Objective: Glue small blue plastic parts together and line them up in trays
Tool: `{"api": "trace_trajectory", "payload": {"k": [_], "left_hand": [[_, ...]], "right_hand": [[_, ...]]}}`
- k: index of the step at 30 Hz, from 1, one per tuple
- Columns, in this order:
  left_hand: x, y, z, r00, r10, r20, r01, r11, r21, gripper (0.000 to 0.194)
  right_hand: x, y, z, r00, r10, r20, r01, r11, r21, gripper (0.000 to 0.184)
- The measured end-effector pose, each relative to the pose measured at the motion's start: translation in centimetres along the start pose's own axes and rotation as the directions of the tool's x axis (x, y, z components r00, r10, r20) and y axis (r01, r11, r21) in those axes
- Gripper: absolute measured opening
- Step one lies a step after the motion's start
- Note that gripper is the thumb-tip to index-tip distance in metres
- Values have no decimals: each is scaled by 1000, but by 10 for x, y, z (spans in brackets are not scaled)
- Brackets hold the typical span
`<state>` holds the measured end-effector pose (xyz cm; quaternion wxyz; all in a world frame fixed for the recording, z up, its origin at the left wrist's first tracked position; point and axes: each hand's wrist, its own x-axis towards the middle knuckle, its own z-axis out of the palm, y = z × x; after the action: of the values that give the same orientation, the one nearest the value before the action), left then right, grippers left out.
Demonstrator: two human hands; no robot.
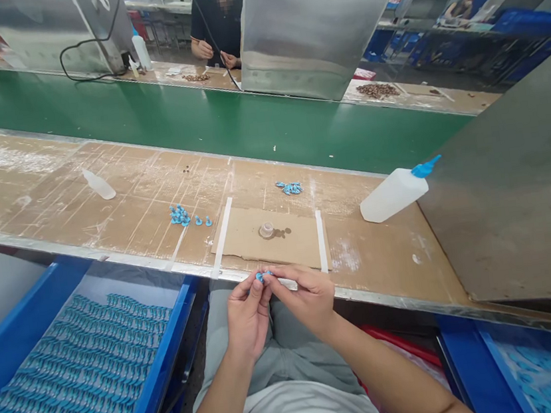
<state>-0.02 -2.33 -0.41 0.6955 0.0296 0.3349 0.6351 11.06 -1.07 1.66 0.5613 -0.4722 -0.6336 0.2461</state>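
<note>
My left hand [247,317] pinches a small blue plastic piece [259,277] between thumb and fingertips, just in front of the bench edge. Close against it, my right hand [311,294] is closed with its fingertips on a second bit of blue, partly hidden; whether the two bits are joined I cannot tell. Beyond my hands, a cardboard sheet [240,244] is taped to the bench with a small clear cup [266,230] on it and dark wet spots beside the cup. Small blue pieces [179,215] stand left of the sheet, and a pile of blue pieces [290,187] lies behind it.
A white bottle with a blue nozzle [394,194] lies tilted at right, near a metal panel [519,190]. A small squeeze bottle [99,184] lies at left. Rows of blue pieces fill a blue tray [177,326]. Past the green belt [183,110] sits another person [216,26].
</note>
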Motion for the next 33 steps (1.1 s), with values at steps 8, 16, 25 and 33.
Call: {"api": "trace_trajectory", "payload": {"k": [8, 16, 25, 33], "left_hand": [[-3, 5, -3, 999, 0, 40, 0, 1000, 1, 25], [-8, 7, -7, 996, -66, 59, 68, 997, -33, 29], [-13, 16, -11, 969, -160, 190, 163, 987, -4, 18], [-20, 23, -12, 952, -195, 236, 199, 980, 6, 17]], "right_hand": [[8, -8, -5, 993, -112, 28, 111, 994, 20, 24], [5, -20, -3, 975, 201, 90, -216, 953, 211, 17], [7, -21, -4, 889, 382, 254, -455, 802, 387, 28], [7, -17, 6, 775, 432, 461, -625, 632, 458, 28]]}}
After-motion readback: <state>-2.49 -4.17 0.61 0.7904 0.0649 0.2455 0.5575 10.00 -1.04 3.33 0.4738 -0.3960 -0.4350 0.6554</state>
